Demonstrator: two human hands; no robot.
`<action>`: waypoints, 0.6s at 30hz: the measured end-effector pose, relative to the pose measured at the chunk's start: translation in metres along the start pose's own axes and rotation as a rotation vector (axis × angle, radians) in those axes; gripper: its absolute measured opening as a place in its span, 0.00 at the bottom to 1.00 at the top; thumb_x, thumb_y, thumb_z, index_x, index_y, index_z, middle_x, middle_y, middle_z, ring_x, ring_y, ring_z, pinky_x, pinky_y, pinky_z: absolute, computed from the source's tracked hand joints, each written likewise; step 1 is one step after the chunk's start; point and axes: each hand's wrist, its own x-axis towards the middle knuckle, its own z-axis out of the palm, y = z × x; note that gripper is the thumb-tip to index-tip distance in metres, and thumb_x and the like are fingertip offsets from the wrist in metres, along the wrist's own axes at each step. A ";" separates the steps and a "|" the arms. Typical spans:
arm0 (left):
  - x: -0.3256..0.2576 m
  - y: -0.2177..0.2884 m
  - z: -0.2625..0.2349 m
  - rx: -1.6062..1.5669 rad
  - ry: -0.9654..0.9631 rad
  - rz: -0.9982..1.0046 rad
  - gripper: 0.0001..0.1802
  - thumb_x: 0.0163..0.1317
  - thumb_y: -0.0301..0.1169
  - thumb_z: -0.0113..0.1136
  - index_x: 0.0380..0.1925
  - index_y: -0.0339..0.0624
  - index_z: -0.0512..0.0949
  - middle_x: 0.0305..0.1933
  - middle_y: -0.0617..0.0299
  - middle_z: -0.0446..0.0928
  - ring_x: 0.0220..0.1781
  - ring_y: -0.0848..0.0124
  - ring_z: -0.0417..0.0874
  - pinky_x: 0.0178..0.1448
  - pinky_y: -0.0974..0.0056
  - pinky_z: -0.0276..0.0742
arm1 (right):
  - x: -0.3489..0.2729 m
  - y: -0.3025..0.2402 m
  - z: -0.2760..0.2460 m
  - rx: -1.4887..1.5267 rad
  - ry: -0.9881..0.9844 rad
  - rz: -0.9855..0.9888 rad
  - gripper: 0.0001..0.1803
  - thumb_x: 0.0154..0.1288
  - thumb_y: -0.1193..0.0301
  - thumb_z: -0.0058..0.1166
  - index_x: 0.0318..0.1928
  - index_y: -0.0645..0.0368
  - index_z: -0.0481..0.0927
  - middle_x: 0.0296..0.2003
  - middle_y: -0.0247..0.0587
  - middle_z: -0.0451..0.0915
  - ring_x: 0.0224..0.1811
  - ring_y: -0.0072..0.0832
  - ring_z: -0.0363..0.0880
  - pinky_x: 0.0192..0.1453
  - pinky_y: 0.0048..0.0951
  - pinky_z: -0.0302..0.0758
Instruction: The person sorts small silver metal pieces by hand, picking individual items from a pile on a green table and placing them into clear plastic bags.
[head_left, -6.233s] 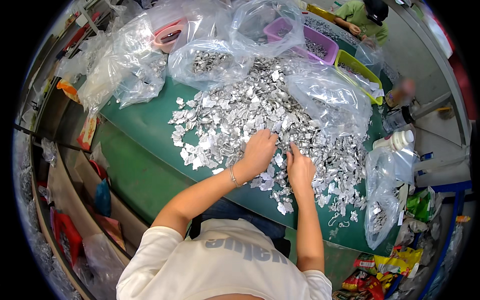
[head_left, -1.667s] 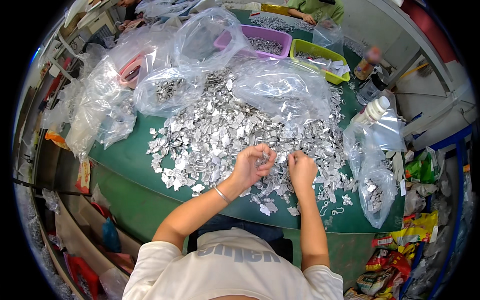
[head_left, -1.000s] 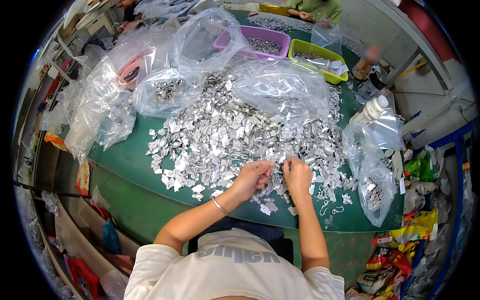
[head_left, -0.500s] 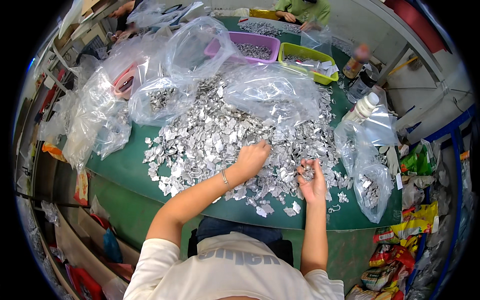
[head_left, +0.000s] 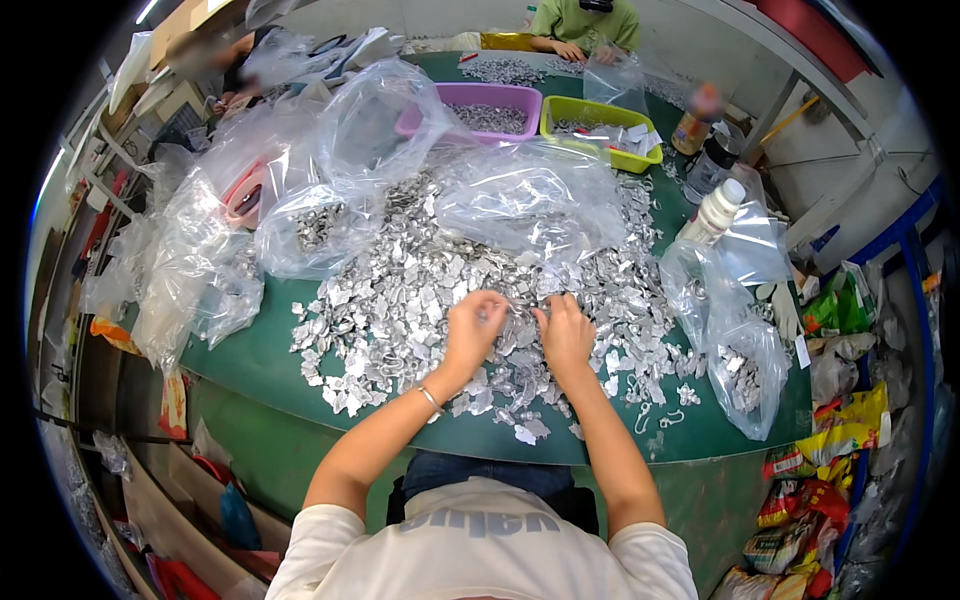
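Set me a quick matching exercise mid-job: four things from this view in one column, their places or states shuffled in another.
Things
1. rectangular purple plastic tub
2. rectangular lime-green plastic tub
3. white capped plastic bottle
4. person's left hand

Places or states
A. on the right side of the green tabletop
B. contains flat white slips
C. at the heap of silver-coloured metal pieces
D. partly behind a clear plastic bag, left of the other tub

Pairs: 1-D, 2-B, 3-A, 4-C

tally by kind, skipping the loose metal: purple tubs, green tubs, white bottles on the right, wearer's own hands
purple tub: 1
green tub: 1
white bottle: 1
left hand and right hand: 2
total: 5
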 end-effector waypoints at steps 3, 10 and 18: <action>-0.001 0.004 -0.015 -0.726 -0.124 -0.569 0.04 0.60 0.26 0.56 0.33 0.36 0.74 0.27 0.66 0.74 0.25 0.80 0.70 0.27 0.76 0.65 | -0.001 -0.002 0.003 0.068 0.057 0.021 0.10 0.55 0.66 0.59 0.30 0.59 0.76 0.31 0.43 0.75 0.27 0.44 0.79 0.29 0.41 0.74; -0.016 0.025 -0.024 -1.246 -0.116 -0.788 0.08 0.52 0.28 0.50 0.33 0.42 0.69 0.32 0.55 0.71 0.29 0.69 0.69 0.24 0.73 0.64 | -0.002 0.021 -0.028 1.459 -0.267 0.640 0.05 0.60 0.70 0.53 0.33 0.58 0.76 0.24 0.34 0.74 0.20 0.25 0.69 0.17 0.22 0.61; -0.029 0.020 -0.015 -1.319 -0.257 -0.989 0.13 0.62 0.38 0.50 0.22 0.43 0.68 0.16 0.68 0.58 0.17 0.78 0.57 0.19 0.75 0.53 | -0.038 0.093 -0.077 1.157 -0.127 0.574 0.09 0.60 0.67 0.57 0.33 0.61 0.78 0.21 0.35 0.74 0.18 0.26 0.70 0.20 0.24 0.66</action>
